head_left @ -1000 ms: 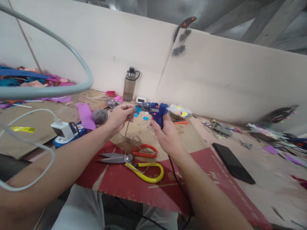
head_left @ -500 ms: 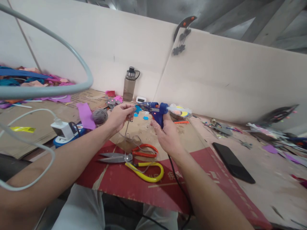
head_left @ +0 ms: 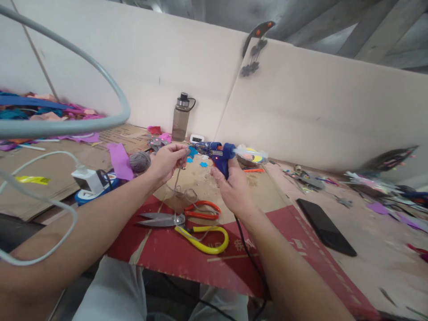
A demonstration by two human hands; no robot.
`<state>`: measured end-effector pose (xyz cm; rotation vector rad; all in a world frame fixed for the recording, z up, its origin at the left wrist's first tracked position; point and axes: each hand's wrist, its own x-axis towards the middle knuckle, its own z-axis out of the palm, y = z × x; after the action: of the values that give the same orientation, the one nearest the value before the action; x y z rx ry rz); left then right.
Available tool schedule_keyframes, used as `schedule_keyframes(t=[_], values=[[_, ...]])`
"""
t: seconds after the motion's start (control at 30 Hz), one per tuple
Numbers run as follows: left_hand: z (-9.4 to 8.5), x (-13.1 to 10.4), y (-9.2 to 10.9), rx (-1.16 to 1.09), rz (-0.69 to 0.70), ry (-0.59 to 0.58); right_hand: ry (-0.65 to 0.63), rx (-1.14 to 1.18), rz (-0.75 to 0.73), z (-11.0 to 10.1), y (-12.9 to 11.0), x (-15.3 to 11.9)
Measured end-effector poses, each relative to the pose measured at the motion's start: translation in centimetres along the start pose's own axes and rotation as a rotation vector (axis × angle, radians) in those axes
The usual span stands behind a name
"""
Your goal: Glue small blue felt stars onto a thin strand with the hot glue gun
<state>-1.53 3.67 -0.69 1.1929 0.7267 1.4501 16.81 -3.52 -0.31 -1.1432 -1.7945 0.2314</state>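
Note:
My right hand (head_left: 236,189) is wrapped round the handle of a blue hot glue gun (head_left: 219,154), with a clear glue stick (head_left: 250,154) poking out of its back. The gun's nozzle points left, right at the fingertips of my left hand (head_left: 170,162). Those fingers are pinched on the end of a grey yarn (head_left: 177,180), which hangs down in loose loops. Whether they also hold a small piece at the nozzle is hidden. Below lie scissors (head_left: 180,220) with one red and one yellow handle, the yarn trailing across them.
Red-and-tan cardboard (head_left: 160,249) covers the work area. Small blue felt flowers (head_left: 203,164) and a grey yarn ball (head_left: 139,161) lie behind my hands. A bottle (head_left: 181,118) stands by the wall. At right lies a black phone (head_left: 326,227); at left, a white charger (head_left: 87,179) and looping cable.

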Motion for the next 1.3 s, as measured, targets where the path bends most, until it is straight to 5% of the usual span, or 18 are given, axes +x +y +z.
schedule_keyframes(t=[1.3], values=[[-0.11, 0.18, 0.21, -0.004, 0.016, 0.005, 0.005, -0.013, -0.005, 0.07, 0.12, -0.04]])
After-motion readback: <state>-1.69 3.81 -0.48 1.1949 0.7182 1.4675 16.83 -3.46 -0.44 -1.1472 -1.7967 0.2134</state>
